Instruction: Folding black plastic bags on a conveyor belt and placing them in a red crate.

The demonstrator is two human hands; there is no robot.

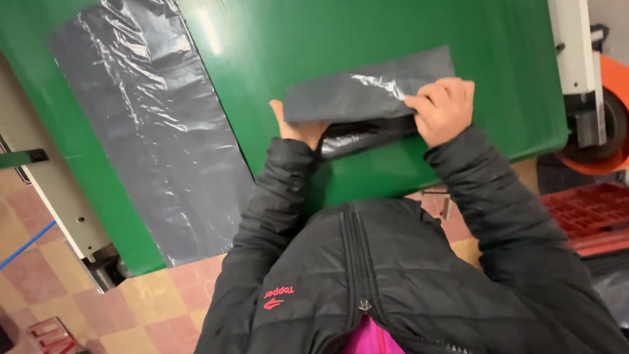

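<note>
Gripping the two ends of a dark grey, thin plastic bag folded into a long flat strip [370, 88], the hands work well apart from each other on the desk. The right hand [444, 108] is closed in a fist over the strip's right end, pinching the upper layer against what lies under it. The left hand [296, 128] holds the left end, its thumb showing beside the fold and its fingers tucked out of sight beneath the plastic, so it looks clamped on that end too. The strip lies flat on the green glossy desk [314, 39] just ahead of the person's chest, with a shinier, looser layer of the same plastic bunched below its lower edge. Judging from that, the folding appears well along: the bag is already narrowed to a strip, but the lower layer is not yet tucked flat. To the left, well apart, a second dark grey plastic sheet, long and unfolded [154, 124], lies spread full length on the desk, wrinkled and untouched. Beyond the desk's right edge stand a white metal post [580, 59], an orange wheel-like machine part [612, 118] and a red plastic crate [590, 210]; the chequered tile floor [157, 308] shows below.
</note>
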